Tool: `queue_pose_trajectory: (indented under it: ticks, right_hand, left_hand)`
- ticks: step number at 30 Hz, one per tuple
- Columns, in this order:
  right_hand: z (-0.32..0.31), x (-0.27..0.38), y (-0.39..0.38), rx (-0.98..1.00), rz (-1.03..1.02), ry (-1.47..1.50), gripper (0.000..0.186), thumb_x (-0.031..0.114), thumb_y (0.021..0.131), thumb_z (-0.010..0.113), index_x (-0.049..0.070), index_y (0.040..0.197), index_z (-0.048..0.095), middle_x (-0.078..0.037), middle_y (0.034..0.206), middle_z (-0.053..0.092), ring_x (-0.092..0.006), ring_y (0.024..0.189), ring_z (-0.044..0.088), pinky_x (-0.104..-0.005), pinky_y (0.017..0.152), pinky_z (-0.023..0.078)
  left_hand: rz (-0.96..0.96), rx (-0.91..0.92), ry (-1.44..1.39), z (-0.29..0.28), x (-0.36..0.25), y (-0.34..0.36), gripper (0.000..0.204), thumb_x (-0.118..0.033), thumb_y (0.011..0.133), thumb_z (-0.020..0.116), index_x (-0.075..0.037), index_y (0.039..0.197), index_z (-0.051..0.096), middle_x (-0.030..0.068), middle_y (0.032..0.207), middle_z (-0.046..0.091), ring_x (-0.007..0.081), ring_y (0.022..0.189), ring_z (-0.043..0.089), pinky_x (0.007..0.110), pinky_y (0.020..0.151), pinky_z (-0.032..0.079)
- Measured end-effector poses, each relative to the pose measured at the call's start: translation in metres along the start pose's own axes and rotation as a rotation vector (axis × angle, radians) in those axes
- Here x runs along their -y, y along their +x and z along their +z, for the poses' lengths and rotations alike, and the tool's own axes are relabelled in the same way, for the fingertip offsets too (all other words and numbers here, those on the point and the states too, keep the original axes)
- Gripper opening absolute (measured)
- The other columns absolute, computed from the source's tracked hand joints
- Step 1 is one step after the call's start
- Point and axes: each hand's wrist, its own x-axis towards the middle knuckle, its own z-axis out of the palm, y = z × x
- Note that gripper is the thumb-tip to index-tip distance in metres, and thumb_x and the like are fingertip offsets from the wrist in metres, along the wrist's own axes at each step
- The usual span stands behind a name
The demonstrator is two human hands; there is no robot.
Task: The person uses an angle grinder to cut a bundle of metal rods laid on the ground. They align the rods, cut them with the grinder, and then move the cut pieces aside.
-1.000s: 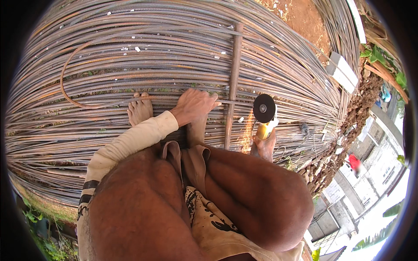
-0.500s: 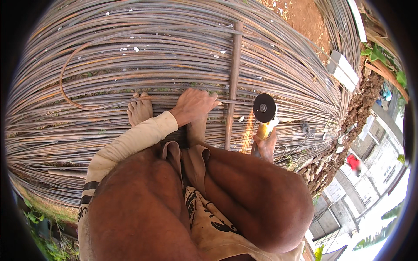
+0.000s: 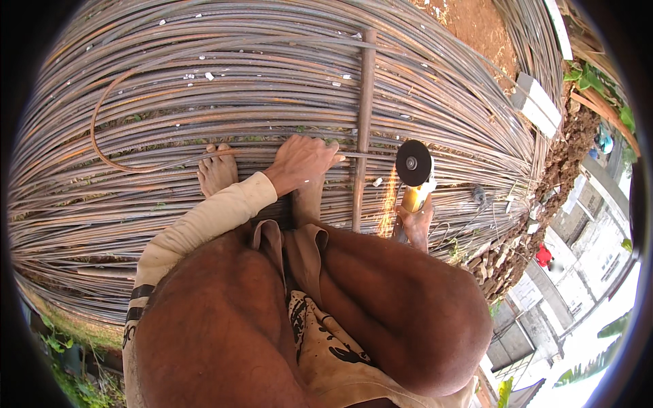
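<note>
My left hand is closed around a thin ribbed steel rebar, near my bare feet. To the left the rebar curves back in a rusty loop; its other end reaches the grinder's disc. My right hand grips a yellow angle grinder, held upright with its black cutting disc at the rebar. Orange sparks stream from the disc toward me. The exact contact point is hidden behind the disc. A rusty round bar lies crosswise under the rebar, between my left hand and the disc.
Long rebars spread in a wide layer under and around my feet. A pale grey block sits on them at the far right. Beyond lie broken soil and rubble, a wall, and someone or something red.
Both hands keep nearly the same places, and sparks still fly from the disc. The whole view has shifted very slightly.
</note>
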Motion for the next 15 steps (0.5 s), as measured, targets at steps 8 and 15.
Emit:
queue_pose_trajectory:
  ticks: [8,15]
  right_hand:
    - [-0.001,-0.033,-0.019,0.039,0.082,0.056,0.064,0.017,0.069,0.081,-0.001,0.126,0.055,-0.014,0.096,0.071,-0.0246,0.086,0.069,-0.0384,0.080,0.056]
    - [0.001,0.003,-0.014,0.006,0.012,0.030,0.061,0.017,0.070,0.080,0.000,0.123,0.055,-0.012,0.092,0.069,-0.0250,0.080,0.067,-0.0396,0.077,0.055]
  left_hand:
    - [-0.016,0.016,0.010,0.001,-0.001,0.000,0.042,-0.045,0.104,0.057,-0.006,0.109,0.071,0.0162,0.067,0.067,0.0372,0.065,0.069,0.050,0.058,0.052]
    - [-0.015,-0.003,0.019,0.002,0.001,-0.002,0.041,-0.045,0.104,0.057,-0.007,0.109,0.072,0.0160,0.066,0.067,0.0375,0.064,0.069,0.051,0.057,0.052]
